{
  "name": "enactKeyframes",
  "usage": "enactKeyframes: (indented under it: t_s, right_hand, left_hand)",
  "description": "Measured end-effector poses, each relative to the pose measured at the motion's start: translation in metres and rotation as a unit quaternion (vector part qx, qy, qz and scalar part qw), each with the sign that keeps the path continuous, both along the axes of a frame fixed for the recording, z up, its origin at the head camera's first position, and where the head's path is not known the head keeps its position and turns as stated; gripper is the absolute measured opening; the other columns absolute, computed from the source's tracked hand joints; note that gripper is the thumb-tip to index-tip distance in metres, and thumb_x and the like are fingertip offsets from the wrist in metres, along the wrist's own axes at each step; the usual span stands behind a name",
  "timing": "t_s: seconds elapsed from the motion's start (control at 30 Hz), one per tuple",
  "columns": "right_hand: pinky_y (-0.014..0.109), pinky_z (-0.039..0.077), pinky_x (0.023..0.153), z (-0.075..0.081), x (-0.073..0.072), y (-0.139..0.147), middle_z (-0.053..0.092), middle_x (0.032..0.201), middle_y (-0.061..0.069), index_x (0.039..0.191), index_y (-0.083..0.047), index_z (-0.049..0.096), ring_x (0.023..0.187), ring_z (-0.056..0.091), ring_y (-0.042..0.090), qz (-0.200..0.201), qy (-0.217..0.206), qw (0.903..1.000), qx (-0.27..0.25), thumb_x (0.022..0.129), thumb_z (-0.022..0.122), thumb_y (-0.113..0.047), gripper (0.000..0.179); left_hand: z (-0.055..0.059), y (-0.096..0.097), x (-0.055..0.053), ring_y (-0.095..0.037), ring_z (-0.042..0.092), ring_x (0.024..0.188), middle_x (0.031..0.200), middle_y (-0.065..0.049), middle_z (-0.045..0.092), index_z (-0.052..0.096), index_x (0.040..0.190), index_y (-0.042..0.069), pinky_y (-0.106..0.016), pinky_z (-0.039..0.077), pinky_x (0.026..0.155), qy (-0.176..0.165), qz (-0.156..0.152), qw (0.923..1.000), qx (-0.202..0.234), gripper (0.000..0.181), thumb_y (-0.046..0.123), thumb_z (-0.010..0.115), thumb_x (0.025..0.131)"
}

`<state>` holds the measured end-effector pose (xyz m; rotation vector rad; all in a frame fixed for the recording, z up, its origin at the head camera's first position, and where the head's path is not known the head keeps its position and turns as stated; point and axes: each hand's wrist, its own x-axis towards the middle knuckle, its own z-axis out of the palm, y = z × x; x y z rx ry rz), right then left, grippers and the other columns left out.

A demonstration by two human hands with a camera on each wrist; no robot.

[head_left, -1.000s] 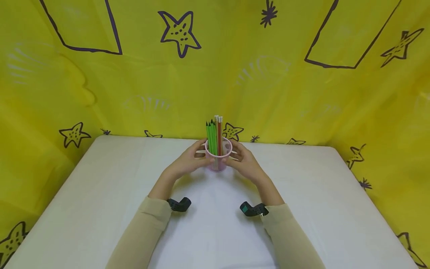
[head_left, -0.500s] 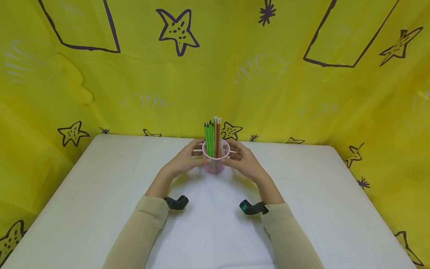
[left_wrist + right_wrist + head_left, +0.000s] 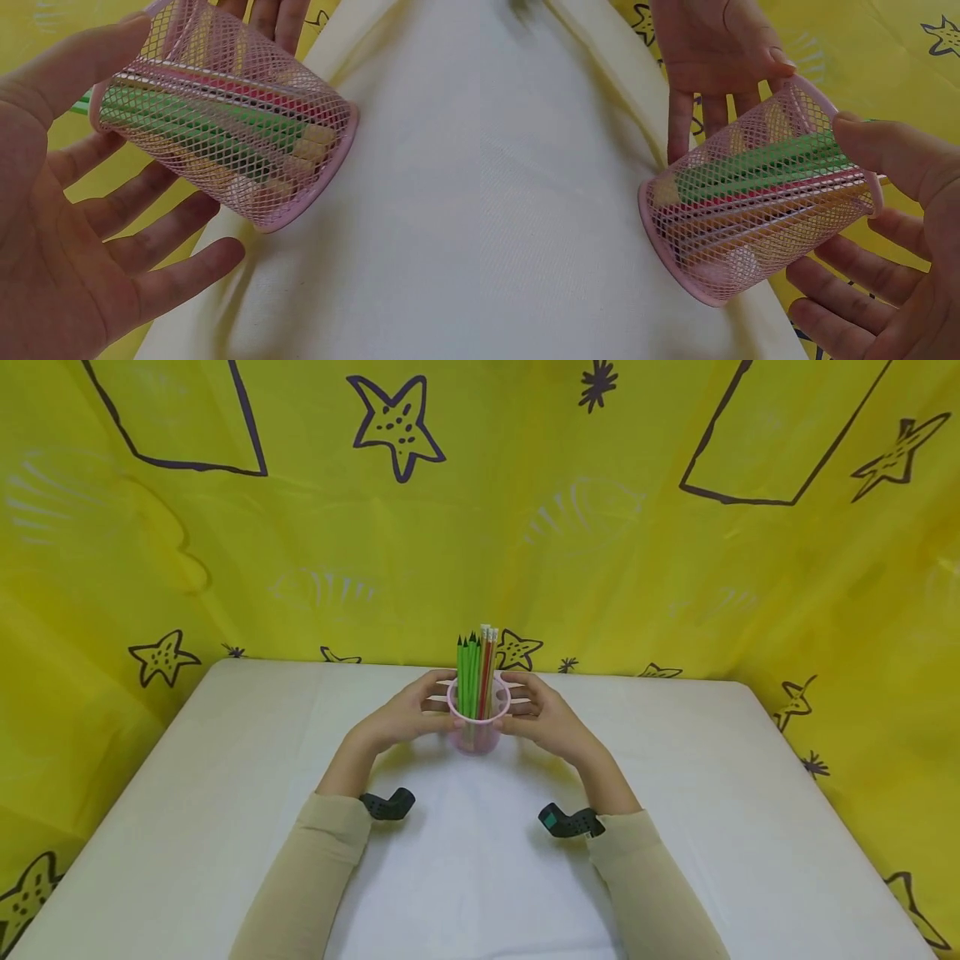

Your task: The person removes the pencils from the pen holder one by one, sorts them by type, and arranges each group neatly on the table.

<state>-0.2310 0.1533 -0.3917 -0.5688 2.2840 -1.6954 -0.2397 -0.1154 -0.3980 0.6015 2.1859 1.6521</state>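
Note:
A pink mesh pencil cup (image 3: 477, 739) stands upright between my two hands near the table's far side. Green pencils (image 3: 468, 677) with dark points up lean at its left. Red and tan pencils (image 3: 487, 672) with pale eraser ends up are to their right. My left hand (image 3: 408, 712) holds the cup from the left, thumb at the rim on the near side and fingers spread behind. On the other side my right hand (image 3: 547, 718) grips it the same way. In the left wrist view the cup's base (image 3: 311, 191) shows close over the white cloth.
A white-covered table (image 3: 465, 877) spreads around the cup. Behind it and at both sides hangs a yellow curtain (image 3: 480, 543) with drawn stars and fish. A dark camera mount (image 3: 388, 804) sits on the left wrist, another camera mount (image 3: 570, 821) on the right.
The cup has come slightly nearer and a little left, with both hands still around it. The red and tan pencils now lean more to the right.

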Motion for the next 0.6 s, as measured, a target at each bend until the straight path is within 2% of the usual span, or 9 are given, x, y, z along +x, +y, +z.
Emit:
enactKeyframes:
  t_s: [0.17,0.37,0.6]
  right_hand:
    - [0.044,0.052,0.1,0.0041,0.0027,0.0009,0.055,0.138,0.01,0.144,-0.018,0.045,0.117,0.062,0.032,0.01,0.011,0.9995,0.027,0.084,0.082,-0.016,0.071]
    - [0.047,0.05,0.103,0.0063,0.0044,0.0005,0.056,0.136,0.015,0.143,-0.012,0.045,0.118,0.062,0.035,0.014,0.012,0.9995,0.027,0.083,0.082,-0.012,0.07]
    - [0.047,0.05,0.103,0.006,0.0041,-0.0015,0.055,0.137,0.014,0.144,-0.013,0.044,0.119,0.061,0.035,0.012,0.005,0.9995,0.03,0.083,0.082,-0.012,0.071]
  left_hand:
    - [0.0011,-0.0027,0.0005,-0.037,0.052,0.132,0.147,-0.015,0.048,0.037,0.149,0.017,-0.052,0.046,0.106,-0.007,-0.018,0.9998,0.001,0.076,0.016,0.079,0.086]
    - [0.0012,-0.0025,0.0011,-0.038,0.053,0.131,0.147,-0.016,0.047,0.038,0.148,0.016,-0.051,0.046,0.106,-0.012,-0.026,0.9996,0.003,0.074,0.015,0.079,0.086]
    - [-0.0006,-0.0034,0.0023,-0.035,0.053,0.13,0.145,-0.013,0.048,0.036,0.148,0.026,-0.052,0.047,0.105,-0.021,-0.018,0.9996,0.008,0.075,0.018,0.078,0.086]
